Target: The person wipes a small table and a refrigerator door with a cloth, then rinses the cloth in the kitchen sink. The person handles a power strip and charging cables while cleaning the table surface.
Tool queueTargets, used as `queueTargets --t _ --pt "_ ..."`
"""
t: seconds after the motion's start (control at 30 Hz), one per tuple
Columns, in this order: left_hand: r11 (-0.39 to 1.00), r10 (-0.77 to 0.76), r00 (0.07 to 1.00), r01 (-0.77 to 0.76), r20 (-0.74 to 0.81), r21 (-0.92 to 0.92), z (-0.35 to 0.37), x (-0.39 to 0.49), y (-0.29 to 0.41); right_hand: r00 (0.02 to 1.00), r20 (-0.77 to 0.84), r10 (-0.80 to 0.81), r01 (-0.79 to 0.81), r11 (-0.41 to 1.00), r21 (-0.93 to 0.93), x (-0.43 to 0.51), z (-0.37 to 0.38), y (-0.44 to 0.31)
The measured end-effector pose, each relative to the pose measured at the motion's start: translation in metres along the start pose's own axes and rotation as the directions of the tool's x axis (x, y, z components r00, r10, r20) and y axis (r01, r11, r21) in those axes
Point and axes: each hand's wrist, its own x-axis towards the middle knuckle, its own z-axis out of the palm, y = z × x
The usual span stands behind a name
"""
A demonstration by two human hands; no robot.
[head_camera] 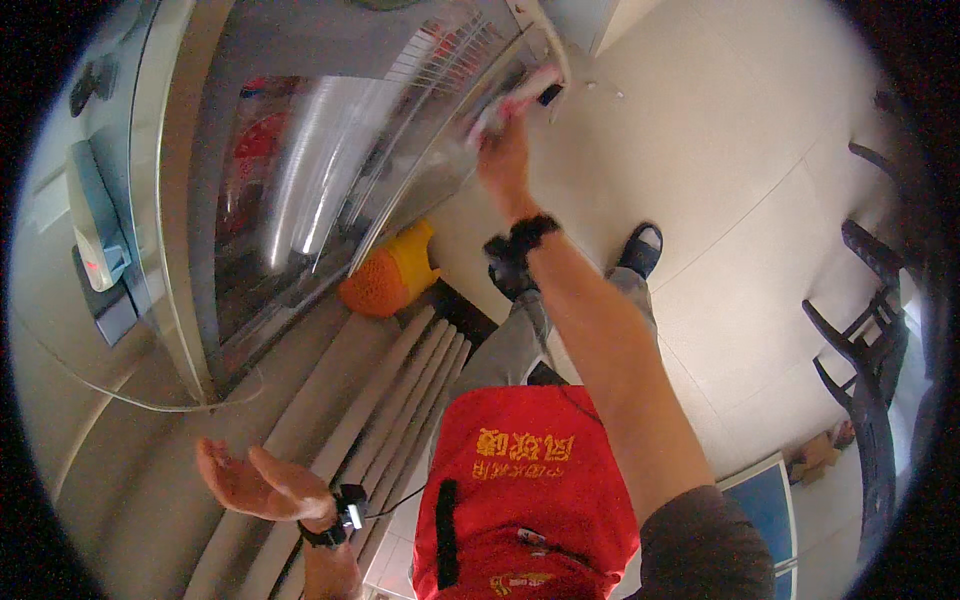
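At the upper middle, my right hand [506, 154] grips a pink-and-white item [499, 120], perhaps a cloth or a soft packet; motion blur hides its exact kind. It is close to the lower edge of a glass-fronted cabinet [187, 225]. Behind the glass are a wire rack [442, 52] and red items [262, 139]. My left hand [262, 484] hangs at the lower left with fingers apart and nothing in it, in front of a pleated grey-beige curtain [330, 420]. Both wrists wear black straps with small devices.
A yellow-and-orange bag [394, 270], partly mesh-like, lies by the cabinet's bottom corner. On the left is a pale device [94, 217] with a red light. Black chair legs [862, 337] stand at the right on the tiled floor [720, 187]. A red apron [525, 480] bears writing.
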Motion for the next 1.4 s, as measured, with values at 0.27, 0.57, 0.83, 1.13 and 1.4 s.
queueTargets --t 0.27,0.57,0.83,1.13,1.4 --pt "0.466 -0.591 0.47 0.863 0.656 -0.198 0.081 -0.061 0.019 0.707 0.503 0.497 -0.422 0.867 -0.263 -0.19 0.068 -0.045" --pt "0.724 -0.643 0.56 0.668 0.522 0.174 0.101 -0.066 -0.004 0.674 0.544 0.5 -0.209 0.835 -0.508 -0.194 0.036 -0.129" --pt "-0.04 -0.764 0.361 0.801 0.536 -0.597 0.225 -0.07 -0.011 0.763 0.123 0.634 -0.394 0.608 -0.689 -0.177 -0.112 -0.098" --pt "-0.081 -0.533 0.444 0.821 0.72 -0.566 0.324 -0.127 -0.02 0.864 -0.054 0.501 -0.341 0.501 -0.796 -0.134 -0.21 -0.053" --pt "0.936 0.021 0.784 0.202 0.62 -0.288 0.411 -0.154 -0.063 0.836 -0.094 0.541 -0.4 0.484 -0.778 -0.101 -0.215 -0.032"
